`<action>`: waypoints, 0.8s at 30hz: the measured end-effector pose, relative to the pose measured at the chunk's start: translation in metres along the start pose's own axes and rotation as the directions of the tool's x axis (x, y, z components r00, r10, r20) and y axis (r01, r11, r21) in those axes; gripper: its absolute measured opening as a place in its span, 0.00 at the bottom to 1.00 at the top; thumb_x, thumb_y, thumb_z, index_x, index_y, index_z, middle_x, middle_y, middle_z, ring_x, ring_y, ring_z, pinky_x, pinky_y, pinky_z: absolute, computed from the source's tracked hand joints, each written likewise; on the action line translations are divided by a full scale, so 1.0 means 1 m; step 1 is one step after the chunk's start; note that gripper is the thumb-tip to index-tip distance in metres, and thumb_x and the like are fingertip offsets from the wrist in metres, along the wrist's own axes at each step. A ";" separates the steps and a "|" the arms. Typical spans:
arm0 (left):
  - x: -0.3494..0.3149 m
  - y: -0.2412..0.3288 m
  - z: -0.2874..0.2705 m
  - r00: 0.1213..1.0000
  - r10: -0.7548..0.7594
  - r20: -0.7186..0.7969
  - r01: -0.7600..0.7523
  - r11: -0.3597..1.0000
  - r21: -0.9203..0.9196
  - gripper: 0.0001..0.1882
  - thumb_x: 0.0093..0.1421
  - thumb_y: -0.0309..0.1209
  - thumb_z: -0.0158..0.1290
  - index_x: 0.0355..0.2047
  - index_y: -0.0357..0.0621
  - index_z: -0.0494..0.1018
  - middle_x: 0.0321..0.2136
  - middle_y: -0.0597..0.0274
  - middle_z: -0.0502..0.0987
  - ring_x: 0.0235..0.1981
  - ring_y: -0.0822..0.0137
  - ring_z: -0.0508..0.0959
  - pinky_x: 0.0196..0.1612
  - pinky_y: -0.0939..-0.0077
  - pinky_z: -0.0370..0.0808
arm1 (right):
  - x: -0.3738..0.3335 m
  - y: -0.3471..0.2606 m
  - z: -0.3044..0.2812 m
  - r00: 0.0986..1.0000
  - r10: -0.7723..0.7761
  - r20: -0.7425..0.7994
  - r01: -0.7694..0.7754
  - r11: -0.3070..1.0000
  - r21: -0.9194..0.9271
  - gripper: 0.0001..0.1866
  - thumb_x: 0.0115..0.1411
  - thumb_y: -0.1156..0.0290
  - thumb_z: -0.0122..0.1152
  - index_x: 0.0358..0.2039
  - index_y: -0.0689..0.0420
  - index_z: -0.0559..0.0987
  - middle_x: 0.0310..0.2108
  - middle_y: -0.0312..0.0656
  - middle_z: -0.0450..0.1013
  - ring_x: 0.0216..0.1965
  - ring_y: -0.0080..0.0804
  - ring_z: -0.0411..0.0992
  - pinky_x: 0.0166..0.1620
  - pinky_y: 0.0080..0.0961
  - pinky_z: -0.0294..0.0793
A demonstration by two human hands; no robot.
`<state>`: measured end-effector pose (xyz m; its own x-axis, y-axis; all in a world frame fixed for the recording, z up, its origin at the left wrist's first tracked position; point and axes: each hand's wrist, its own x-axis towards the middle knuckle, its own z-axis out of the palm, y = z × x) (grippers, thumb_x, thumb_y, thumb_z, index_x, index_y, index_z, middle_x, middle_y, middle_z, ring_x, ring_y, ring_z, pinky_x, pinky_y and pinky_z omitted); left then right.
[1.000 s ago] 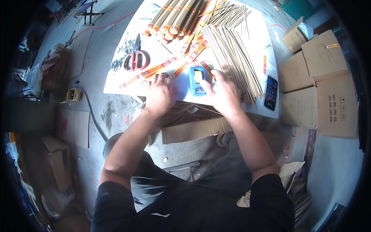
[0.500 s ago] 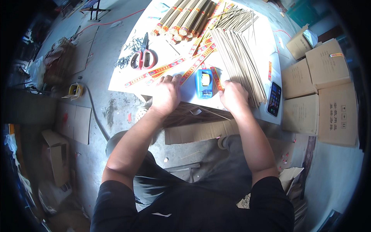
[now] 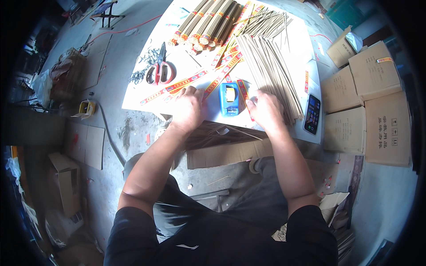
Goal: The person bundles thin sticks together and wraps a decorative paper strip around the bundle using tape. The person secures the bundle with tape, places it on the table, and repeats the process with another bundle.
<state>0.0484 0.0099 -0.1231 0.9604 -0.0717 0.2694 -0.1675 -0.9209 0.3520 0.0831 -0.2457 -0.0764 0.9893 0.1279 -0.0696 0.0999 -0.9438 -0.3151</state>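
Observation:
My left hand rests at the near edge of the white table, fingers curled down by the ends of red-and-yellow printed paper strips. Whatever lies under those fingers is hidden. To the right, my right hand is bent closed beside a pile of loose thin brown sticks, thumb close to the lower end of another printed strip. Its grip is not visible. Between the hands stands a blue tape dispenser. Red-handled scissors lie beyond my left hand.
Banded stick bundles are stacked at the table's far side, with more loose sticks beside them. A phone lies by the right edge. Cardboard boxes stand to the right; an open carton sits below the near edge.
The view has shifted slightly, so the table and its things appear a little further left. Both hands stay in nearly the same places; the right fingers have moved slightly.

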 end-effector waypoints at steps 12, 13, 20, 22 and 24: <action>-0.021 -0.003 -0.020 0.997 -0.036 0.074 0.031 0.997 0.073 0.17 0.61 0.33 0.60 0.49 0.41 0.81 0.41 0.48 0.81 0.45 0.47 0.83 0.50 0.54 0.81 | 0.001 -0.001 0.000 0.999 0.025 0.025 -0.026 0.999 0.026 0.20 0.64 0.60 0.69 0.51 0.60 0.84 0.46 0.55 0.83 0.49 0.54 0.81 0.53 0.48 0.79; -0.023 -0.005 -0.021 0.993 -0.064 0.101 0.057 0.996 0.075 0.17 0.61 0.33 0.60 0.49 0.41 0.80 0.41 0.47 0.81 0.45 0.46 0.83 0.50 0.53 0.81 | 0.002 -0.002 0.001 0.999 0.032 0.026 -0.033 0.999 0.023 0.20 0.64 0.60 0.69 0.51 0.59 0.84 0.46 0.55 0.83 0.49 0.54 0.81 0.53 0.48 0.79; -0.026 -0.005 -0.011 0.998 0.039 0.049 -0.041 0.998 0.046 0.06 0.60 0.29 0.56 0.36 0.41 0.76 0.36 0.44 0.81 0.38 0.46 0.84 0.45 0.53 0.83 | 0.008 -0.001 0.002 1.000 0.014 -0.020 -0.014 1.000 0.018 0.20 0.66 0.56 0.66 0.48 0.60 0.84 0.44 0.55 0.83 0.47 0.56 0.82 0.52 0.49 0.80; -0.024 -0.007 -0.016 0.999 0.032 0.003 -0.032 0.999 0.019 0.08 0.60 0.28 0.57 0.39 0.41 0.79 0.39 0.48 0.81 0.42 0.48 0.82 0.48 0.55 0.82 | 0.008 -0.003 -0.001 0.996 0.035 -0.084 -0.029 0.997 0.069 0.18 0.66 0.58 0.66 0.46 0.61 0.84 0.43 0.55 0.83 0.47 0.55 0.82 0.51 0.48 0.80; -0.011 -0.009 -0.029 0.985 0.084 -0.153 -0.087 0.996 -0.015 0.11 0.59 0.28 0.58 0.42 0.41 0.81 0.41 0.51 0.81 0.45 0.49 0.81 0.50 0.55 0.81 | 0.010 0.000 -0.006 0.988 -0.018 -0.156 0.035 0.994 0.108 0.16 0.65 0.61 0.66 0.47 0.59 0.85 0.41 0.54 0.84 0.45 0.54 0.83 0.50 0.45 0.81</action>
<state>0.0326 0.0300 -0.1035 0.8975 -0.0892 0.4319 -0.2540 -0.9051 0.3408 0.0935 -0.2465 -0.0718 0.9919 0.0954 0.0841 0.1220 -0.9005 -0.4175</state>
